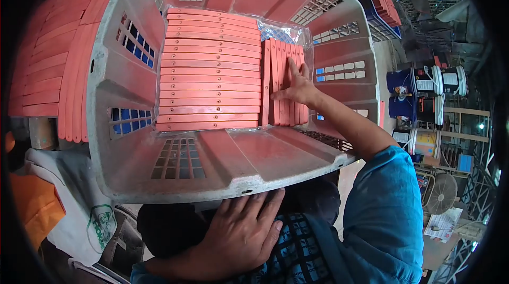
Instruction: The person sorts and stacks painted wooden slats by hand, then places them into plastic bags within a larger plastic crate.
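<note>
Inside a large grey plastic crate point(254, 164) lie pink-red slats with small holes. A wide block of slats point(212, 77) lies crosswise on the left, closely stacked in rows. To its right, several slats point(283, 106) run lengthwise, one of them slightly tilted with a dark gap beside it. My right hand point(299, 88) reaches into the crate and rests on these lengthwise slats, fingers spread. My left hand point(244, 231) lies with stretched fingers against the outside of the crate's near rim. Clear plastic film point(297, 35) shows under and around the slats.
More pink-red slats point(47, 61) are piled left of the crate. A white bag point(79, 199) and orange material point(34, 207) lie at lower left. Paint buckets point(427, 80) and a fan point(441, 194) stand at right. Another crate with red pieces point(374, 0) is at upper right.
</note>
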The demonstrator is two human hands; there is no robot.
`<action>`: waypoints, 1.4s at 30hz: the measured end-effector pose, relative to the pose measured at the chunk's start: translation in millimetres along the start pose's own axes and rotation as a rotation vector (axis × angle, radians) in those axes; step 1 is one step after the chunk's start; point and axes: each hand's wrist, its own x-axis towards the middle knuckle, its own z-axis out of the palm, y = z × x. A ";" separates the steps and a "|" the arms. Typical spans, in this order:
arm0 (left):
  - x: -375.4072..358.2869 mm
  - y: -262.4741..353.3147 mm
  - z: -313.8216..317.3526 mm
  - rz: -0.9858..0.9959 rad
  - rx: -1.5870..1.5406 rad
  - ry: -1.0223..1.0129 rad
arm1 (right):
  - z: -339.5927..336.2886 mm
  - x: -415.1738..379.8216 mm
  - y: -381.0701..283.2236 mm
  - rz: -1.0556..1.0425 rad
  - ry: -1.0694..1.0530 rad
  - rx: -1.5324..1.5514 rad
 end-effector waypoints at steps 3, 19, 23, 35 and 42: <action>-0.5 0.6 0.8 -0.012 -0.018 0.000 | 0.2 -2.3 -7.3 0.075 0.020 -0.014; 2.3 -1.0 3.5 0.007 -0.020 0.025 | -31.4 37.4 -4.2 -0.204 0.260 -0.192; 3.1 1.5 4.1 -0.009 0.001 0.008 | -28.8 86.7 -7.7 -0.487 0.226 -0.047; 3.9 1.7 1.6 -0.018 0.015 0.019 | -34.7 82.1 1.9 -0.226 0.208 -0.086; 3.0 4.9 2.9 -0.012 0.043 0.014 | -43.6 72.7 14.5 -0.348 -0.023 -0.030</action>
